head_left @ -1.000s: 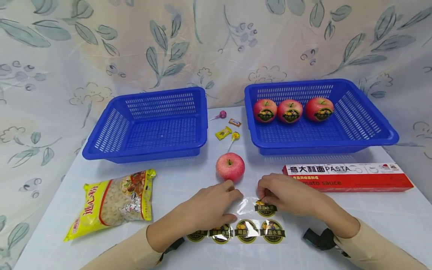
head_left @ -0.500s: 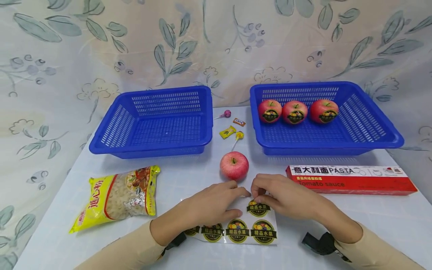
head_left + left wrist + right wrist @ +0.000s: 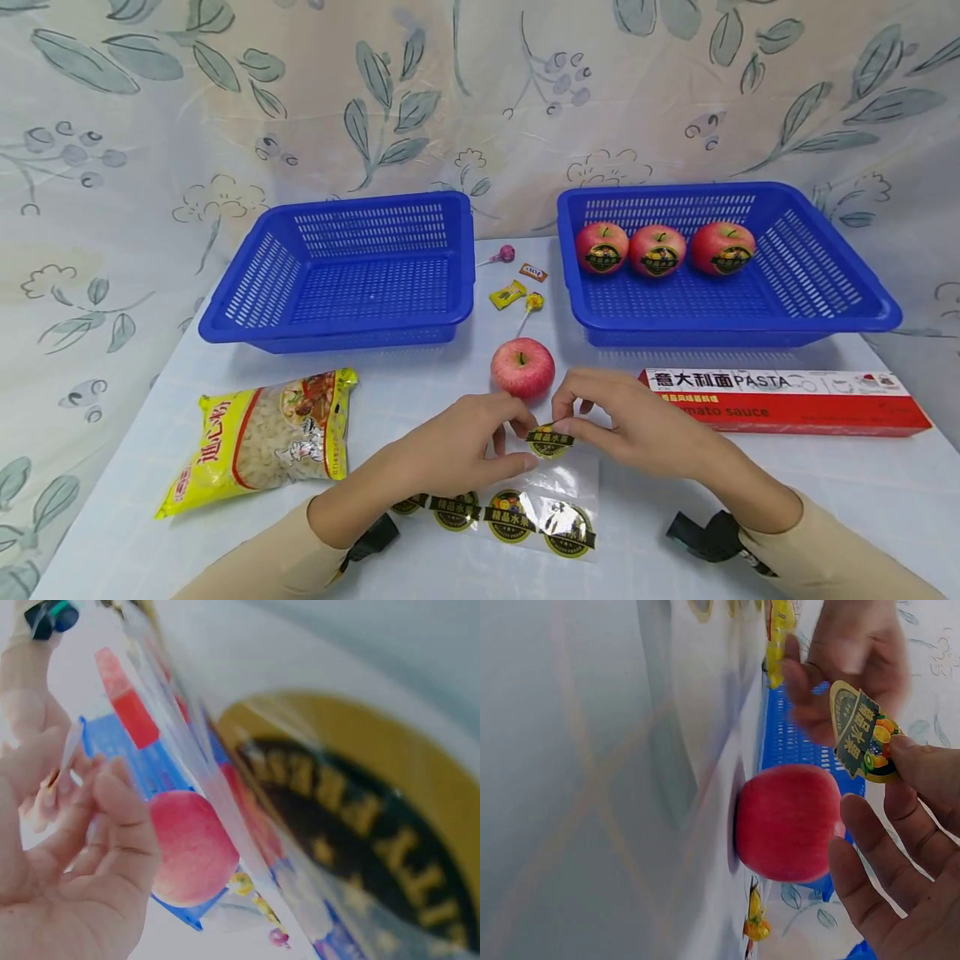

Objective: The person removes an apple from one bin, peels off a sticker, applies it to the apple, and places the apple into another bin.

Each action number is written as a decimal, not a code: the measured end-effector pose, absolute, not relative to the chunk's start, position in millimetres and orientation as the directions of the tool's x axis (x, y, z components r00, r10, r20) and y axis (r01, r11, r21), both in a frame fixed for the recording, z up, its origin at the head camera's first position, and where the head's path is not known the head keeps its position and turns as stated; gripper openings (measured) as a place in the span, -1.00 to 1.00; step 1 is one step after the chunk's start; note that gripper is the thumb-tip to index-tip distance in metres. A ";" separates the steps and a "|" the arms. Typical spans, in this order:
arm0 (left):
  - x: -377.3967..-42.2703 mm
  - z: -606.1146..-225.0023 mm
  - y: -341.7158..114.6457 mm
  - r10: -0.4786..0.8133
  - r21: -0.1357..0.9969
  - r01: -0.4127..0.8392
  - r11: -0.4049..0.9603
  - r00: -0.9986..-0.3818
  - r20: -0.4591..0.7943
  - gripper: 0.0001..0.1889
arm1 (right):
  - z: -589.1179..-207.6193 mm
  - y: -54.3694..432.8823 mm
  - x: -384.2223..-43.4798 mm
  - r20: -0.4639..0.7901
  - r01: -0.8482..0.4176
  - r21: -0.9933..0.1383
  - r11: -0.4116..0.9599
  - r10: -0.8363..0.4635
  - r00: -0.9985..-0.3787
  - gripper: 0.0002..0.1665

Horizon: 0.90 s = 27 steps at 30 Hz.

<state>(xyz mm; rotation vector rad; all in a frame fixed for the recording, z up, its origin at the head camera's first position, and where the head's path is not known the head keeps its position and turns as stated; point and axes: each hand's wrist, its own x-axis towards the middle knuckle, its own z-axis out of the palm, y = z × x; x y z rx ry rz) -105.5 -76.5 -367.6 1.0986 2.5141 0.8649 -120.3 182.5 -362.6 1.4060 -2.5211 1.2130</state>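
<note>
My right hand pinches a round black-and-gold fruit sticker between thumb and forefinger. The sticker is off the sheet and held up just in front of a red apple. Close to the sticker's left side is my left hand, its fingers loosely bent; in the left wrist view they hold nothing. Below both hands lies a clear sticker sheet with several stickers along its near row, partly hidden by the left hand. The left wrist view shows part of this sheet very close up.
A blue basket at the back right holds three stickered apples. Another blue basket stands back left. Lollipops and wrapped candies lie between them. A yellow noodle bag is at left, a red pasta box at right.
The right hand has peeled the sticker from the sheet's upper row and lifted it leftward. The left hand has come off the sheet toward the sticker.
</note>
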 end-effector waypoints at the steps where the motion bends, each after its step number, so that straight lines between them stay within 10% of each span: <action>1: -106.0 -367.4 -77.7 0.735 0.644 0.578 0.502 -0.677 0.036 -0.79 | -363.1 180.5 -120.9 0.355 -0.730 -0.616 0.296 -0.722 -0.593 -0.79; 13: -108.4 -366.7 -85.6 0.579 0.692 0.547 0.472 -0.784 0.224 -0.95 | -369.1 170.3 -132.8 0.375 -0.736 -0.545 0.401 -0.669 -0.642 -0.76; 27: -122.3 -363.9 -83.3 0.536 0.282 0.605 0.744 -0.794 0.288 -0.91 | -369.5 156.0 -144.4 0.392 -0.745 -0.437 0.505 -0.639 -0.662 -0.81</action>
